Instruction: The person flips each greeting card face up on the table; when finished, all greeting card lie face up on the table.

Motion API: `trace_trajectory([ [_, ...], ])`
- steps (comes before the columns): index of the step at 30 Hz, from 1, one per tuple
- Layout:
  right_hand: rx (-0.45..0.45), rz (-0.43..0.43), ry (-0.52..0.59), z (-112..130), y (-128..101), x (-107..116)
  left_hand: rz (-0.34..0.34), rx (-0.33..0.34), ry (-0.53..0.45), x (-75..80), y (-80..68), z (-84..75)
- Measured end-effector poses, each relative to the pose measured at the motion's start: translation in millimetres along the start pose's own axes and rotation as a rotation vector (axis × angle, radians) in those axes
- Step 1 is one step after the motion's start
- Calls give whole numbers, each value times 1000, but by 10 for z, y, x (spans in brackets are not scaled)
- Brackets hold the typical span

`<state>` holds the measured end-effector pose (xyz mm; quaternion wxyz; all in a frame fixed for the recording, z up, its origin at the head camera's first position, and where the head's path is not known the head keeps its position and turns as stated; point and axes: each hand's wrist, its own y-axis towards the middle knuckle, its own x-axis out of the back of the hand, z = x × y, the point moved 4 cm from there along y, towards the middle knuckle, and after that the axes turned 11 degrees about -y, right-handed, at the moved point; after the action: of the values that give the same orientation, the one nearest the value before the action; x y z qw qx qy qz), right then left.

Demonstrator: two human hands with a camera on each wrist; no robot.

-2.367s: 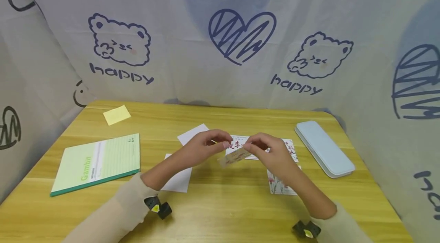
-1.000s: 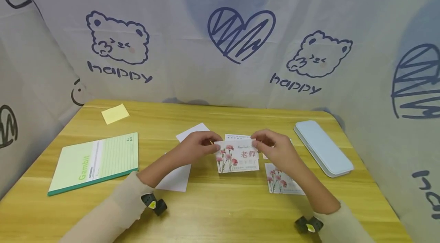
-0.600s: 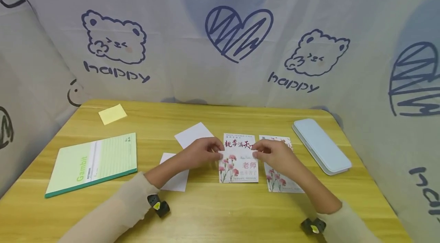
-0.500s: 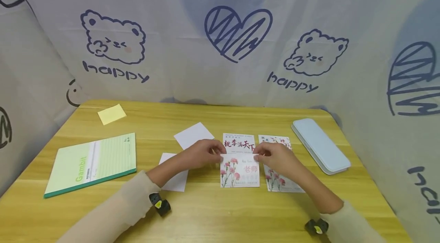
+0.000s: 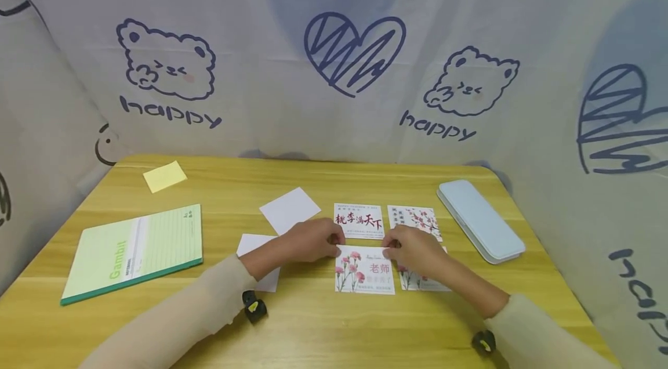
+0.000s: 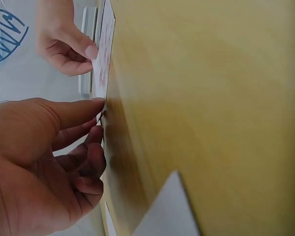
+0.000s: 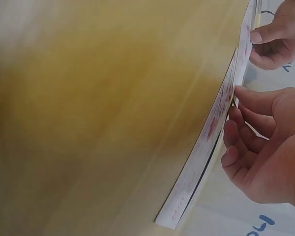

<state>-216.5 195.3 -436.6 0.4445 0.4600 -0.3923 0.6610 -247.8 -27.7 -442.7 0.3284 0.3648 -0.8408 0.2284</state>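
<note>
In the head view, a carnation card [image 5: 364,270] lies flat on the wooden table [image 5: 323,322], just below the centre of the frame. The left hand [image 5: 312,239] pinches the card's upper left corner and the right hand [image 5: 417,250] pinches its upper right corner, both with fingers curled onto the top edge. Just above the card lies a calligraphy card [image 5: 358,221], and to the right of that a blossom card [image 5: 414,220]. A second floral card [image 5: 417,282] peeks out beneath the right hand, beside the held card. Two blank white cards [image 5: 289,210] lie left of centre, the lower one partly under the left forearm. A green notebook [image 5: 134,250] sits at the left, a yellow sticky note [image 5: 164,176] at the upper left, and a pale blue case [image 5: 479,228] at the right.

In the left wrist view, the left hand [image 6: 44,162] fills the lower left, thumb and fingertips closed on the card's edge [image 6: 104,64] against the table. The right hand [image 6: 66,46] grasps the same card at the upper left of the frame.

In the right wrist view, the right hand [image 7: 265,147] at the right pinches the card [image 7: 211,147], seen edge-on and slightly lifted off the table; the left hand [image 7: 278,34] holds its far end at the upper right.
</note>
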Motion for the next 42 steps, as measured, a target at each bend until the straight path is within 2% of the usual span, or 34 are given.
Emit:
trace_trajectory([
  [6,45,-36,-37,22,35,28,-6,2,26,75,-54,-25],
  [8,64,-49,-32,29,56,61,-20,1,45,169,-96,-16],
  [11,69,-54,20,46,120,128,-67,-4,56,400,-173,55],
  [13,57,-60,57,76,184,183,-99,0,41,571,-222,147],
  [17,45,-33,209,210,345,240,-139,44,-27,847,-311,434],
  [21,75,12,408,462,569,215,-181,110,-84,1056,-405,764],
  [23,98,24,453,594,697,174,-193,135,-102,1126,-435,907],
  [25,102,42,456,713,822,121,-191,157,-120,1161,-456,1015],
  [29,90,62,362,912,1054,26,-173,184,-140,1153,-448,1138],
  [32,82,74,335,1038,1212,-30,-161,198,-94,1118,-418,1169],
  [37,62,83,353,1179,1400,-123,-157,238,20,1086,-382,1166],
  [42,62,49,294,1263,1480,-168,-156,248,20,1077,-362,1165],
])
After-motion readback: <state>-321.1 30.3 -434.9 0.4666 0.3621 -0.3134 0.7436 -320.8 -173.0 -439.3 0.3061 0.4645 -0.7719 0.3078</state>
